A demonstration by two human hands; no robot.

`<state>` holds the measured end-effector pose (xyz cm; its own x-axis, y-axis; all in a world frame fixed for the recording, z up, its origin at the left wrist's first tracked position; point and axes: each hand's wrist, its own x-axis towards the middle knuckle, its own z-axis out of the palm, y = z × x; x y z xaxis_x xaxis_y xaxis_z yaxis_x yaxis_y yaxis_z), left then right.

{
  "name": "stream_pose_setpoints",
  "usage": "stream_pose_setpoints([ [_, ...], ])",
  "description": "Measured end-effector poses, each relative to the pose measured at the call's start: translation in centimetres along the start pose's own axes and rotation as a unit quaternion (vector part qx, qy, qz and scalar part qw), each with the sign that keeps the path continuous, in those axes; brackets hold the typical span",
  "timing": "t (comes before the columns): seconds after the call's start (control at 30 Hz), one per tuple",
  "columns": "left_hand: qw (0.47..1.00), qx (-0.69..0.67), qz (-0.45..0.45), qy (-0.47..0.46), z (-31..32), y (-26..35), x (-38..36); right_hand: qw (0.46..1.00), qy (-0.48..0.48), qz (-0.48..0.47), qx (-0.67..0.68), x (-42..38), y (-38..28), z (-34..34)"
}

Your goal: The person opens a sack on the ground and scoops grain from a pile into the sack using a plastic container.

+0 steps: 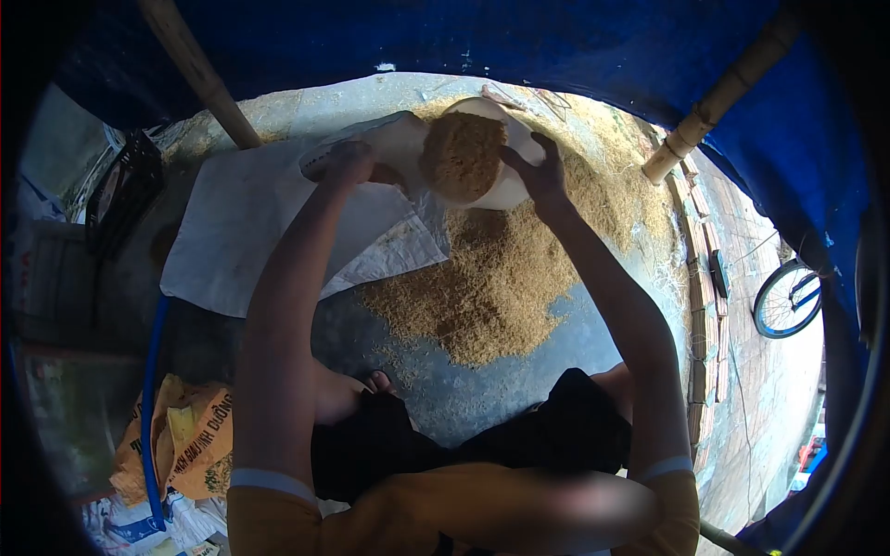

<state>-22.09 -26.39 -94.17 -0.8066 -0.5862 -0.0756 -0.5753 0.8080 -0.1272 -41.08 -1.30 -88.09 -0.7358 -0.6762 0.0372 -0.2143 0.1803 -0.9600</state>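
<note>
A large white sack (241, 218) lies out in front of me, to the left of a pile of loose husks (491, 287) on the floor. My left hand (349, 165) is closed on the sack's upper part near its mouth. My right hand (538, 174) grips the right rim of a white basin-like container (505, 190), thumb on the near side and fingers curled over the edge. Brown husks (464, 153) fill this container, which is tilted against the mouth of the sack. The exact contact between the two is hard to see.
Bamboo poles (709, 116) and a blue tarp (371, 37) frame the space. A black crate (125, 190), a blue hose (151, 408) and an orange printed bag (190, 435) are at left. Stacked bricks (702, 296) line the right, with a bicycle wheel (786, 298) beyond.
</note>
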Motion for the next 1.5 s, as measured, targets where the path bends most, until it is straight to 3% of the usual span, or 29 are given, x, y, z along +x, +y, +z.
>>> stream_pose_setpoints([
  [0.07,0.999,-0.012,-0.008,0.034,-0.7,-1.0,-0.1,0.971,0.032,-0.115,-0.209,-1.5,-3.0,3.2],
  [0.1,0.999,0.006,-0.023,-0.032,-4.2,-1.3,-1.3,0.970,0.030,-0.116,-0.210,-1.7,-3.0,4.8],
  [0.13,0.994,0.024,-0.038,-0.098,-6.6,-1.7,-2.3,0.944,0.036,-0.218,-0.246,-1.9,-2.8,6.3],
  [0.17,0.994,0.022,-0.041,-0.098,-7.2,-2.8,-2.4,0.905,0.040,-0.318,-0.279,-2.2,-2.9,7.7],
  [0.23,0.960,-0.136,-0.118,-0.214,-8.0,-5.8,-2.3,0.884,0.016,-0.357,-0.301,-3.1,-3.2,9.9],
  [0.4,0.961,-0.156,-0.106,-0.201,-8.0,-10.5,-4.2,0.847,-0.075,-0.429,-0.306,-5.2,-4.3,12.6],
  [0.63,0.953,-0.222,-0.102,-0.178,-7.7,-12.2,-5.5,0.796,-0.056,-0.508,-0.325,-4.6,-4.9,12.5],
  [0.73,0.955,-0.210,-0.110,-0.180,-7.9,-11.5,-5.2,0.801,-0.044,-0.501,-0.326,-4.3,-5.3,11.1],
  [0.83,0.958,-0.186,-0.106,-0.190,-8.7,-10.2,-4.7,0.869,-0.012,-0.417,-0.267,-4.3,-5.0,8.8],
  [0.97,0.960,-0.164,-0.104,-0.203,-9.3,-7.7,-3.7,0.848,0.037,-0.411,-0.334,-2.9,-3.0,3.1],
  [1.03,0.979,-0.168,0.007,-0.116,-8.7,-6.7,-2.7,0.840,0.059,-0.401,-0.361,-2.2,-1.7,-0.3],
  [1.13,0.981,-0.147,0.034,-0.126,-11.9,-1.1,-2.9,0.808,0.113,-0.391,-0.426,-0.9,0.9,-5.1],
  [1.2,0.974,-0.208,0.083,-0.037,-9.1,1.4,-0.8,0.809,0.140,-0.350,-0.452,-0.8,2.6,-7.8],
  [1.3,0.937,-0.260,0.189,-0.136,-11.7,8.6,-2.4,0.806,0.173,-0.289,-0.487,-1.1,5.7,-10.5],
  [1.37,0.919,-0.254,0.260,-0.153,-8.1,11.9,-1.3,0.821,0.201,-0.147,-0.514,-1.4,7.6,-11.4],
  [1.4,0.913,-0.234,0.303,-0.141,-5.5,13.3,-0.6,0.821,0.205,-0.144,-0.513,-1.6,8.6,-11.7],
  [1.5,0.923,-0.214,0.294,-0.123,0.0,16.1,-0.1,0.869,0.158,0.043,-0.467,-2.1,11.5,-11.7],
])
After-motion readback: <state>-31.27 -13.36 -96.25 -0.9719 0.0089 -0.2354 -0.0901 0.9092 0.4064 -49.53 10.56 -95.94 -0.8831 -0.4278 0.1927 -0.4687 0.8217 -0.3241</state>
